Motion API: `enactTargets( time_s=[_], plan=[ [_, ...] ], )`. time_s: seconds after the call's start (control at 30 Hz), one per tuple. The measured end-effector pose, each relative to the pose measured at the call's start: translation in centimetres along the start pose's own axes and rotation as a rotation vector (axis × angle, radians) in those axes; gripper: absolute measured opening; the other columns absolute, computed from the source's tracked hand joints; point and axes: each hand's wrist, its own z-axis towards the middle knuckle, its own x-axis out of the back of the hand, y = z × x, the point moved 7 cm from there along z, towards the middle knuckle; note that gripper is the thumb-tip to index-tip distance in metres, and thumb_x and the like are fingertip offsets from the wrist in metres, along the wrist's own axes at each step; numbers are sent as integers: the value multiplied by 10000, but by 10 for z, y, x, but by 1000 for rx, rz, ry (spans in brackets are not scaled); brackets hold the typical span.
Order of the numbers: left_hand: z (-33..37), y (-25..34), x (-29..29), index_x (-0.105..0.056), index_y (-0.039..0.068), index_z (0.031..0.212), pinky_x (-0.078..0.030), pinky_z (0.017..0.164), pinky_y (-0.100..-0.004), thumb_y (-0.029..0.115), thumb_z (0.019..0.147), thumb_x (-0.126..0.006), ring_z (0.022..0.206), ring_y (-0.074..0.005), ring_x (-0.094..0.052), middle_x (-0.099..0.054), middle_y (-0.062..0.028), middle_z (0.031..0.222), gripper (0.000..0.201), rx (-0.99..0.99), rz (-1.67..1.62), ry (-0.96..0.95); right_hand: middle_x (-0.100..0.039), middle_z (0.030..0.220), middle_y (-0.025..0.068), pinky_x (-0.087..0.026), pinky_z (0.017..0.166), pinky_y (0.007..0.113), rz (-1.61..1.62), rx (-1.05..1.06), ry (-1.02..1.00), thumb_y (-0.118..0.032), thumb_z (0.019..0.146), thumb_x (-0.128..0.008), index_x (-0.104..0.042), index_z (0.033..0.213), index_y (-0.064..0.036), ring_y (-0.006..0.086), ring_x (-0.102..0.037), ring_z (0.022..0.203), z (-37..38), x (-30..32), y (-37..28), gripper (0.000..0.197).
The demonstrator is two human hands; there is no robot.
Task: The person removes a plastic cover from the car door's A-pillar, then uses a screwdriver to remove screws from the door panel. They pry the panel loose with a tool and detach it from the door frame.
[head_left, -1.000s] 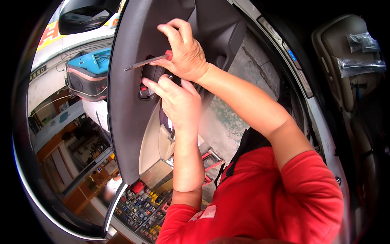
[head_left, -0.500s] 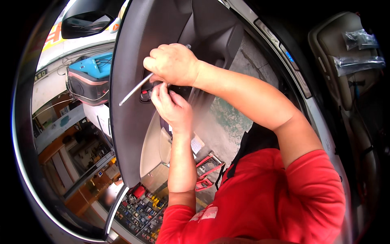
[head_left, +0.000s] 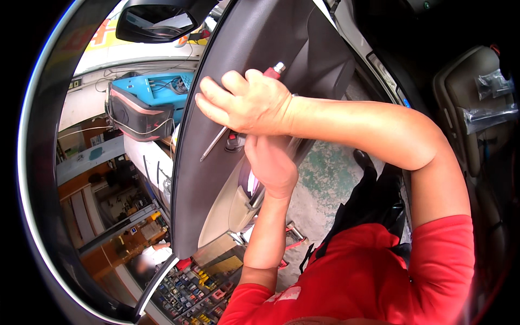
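Observation:
A screwdriver [head_left: 213, 144] lies slantwise under my right hand [head_left: 249, 103]. Its thin metal shaft points down and left across the dark car door panel [head_left: 189, 200], and its red handle end with a metal cap shows beyond my knuckles. Several fingers of that hand are stretched out and spread, while its palm and thumb, over the handle, are hidden. Just below, my left hand [head_left: 273, 168] reaches up against the door panel, its fingertips covered by my right hand and partly blurred. Beside them a small black part with a red mark [head_left: 234, 142] sits in the panel.
A side mirror [head_left: 157, 23] stands beyond the door's top left. Outside the window is a blue tray [head_left: 151, 86] on a dark case [head_left: 135, 114]. Small items fill a rack [head_left: 189, 287] below. A car seat [head_left: 468, 86] with clear plastic bags is at the right.
The view has shifted, so the door appears farther right. My right hand's fingers have straightened and spread, and the red handle end now shows. My left hand's fingertips have slipped beneath the right hand.

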Motion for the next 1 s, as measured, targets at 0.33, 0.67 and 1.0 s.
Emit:
enactTargets(
  time_s=[0.33, 0.67, 1.0],
  plan=[
    [5, -2, -2, -565, -110, 1158, -461, 913, -445, -55, 837, -481, 1034, -436, -569, -572, -282, 1143, 337, 19, 124, 6, -578, 1061, 17, -391, 503, 257, -1, -35, -36, -255, 722, -612, -643, 1024, -161, 156, -490, 751, 5, -3, 3, 318],
    [1, 9, -5, -526, -113, 1187, -439, 948, -461, -25, 833, -501, 1085, -462, -541, -544, -298, 1185, 366, -8, 134, -48, -563, 1033, 14, -408, 520, 255, 19, -20, 24, -250, 730, -612, -645, 1025, -140, 154, -492, 749, -4, 3, 8, 316],
    [21, 9, 16, -637, 42, 1132, -418, 859, -468, 154, 838, -645, 1016, -338, -557, -619, -142, 1173, 315, -394, 812, -389, -587, 1023, 77, -559, 652, 350, 605, -766, 136, -164, 812, -707, -641, 983, -84, 250, -655, 814, -62, 32, 54, 200]
  ],
)
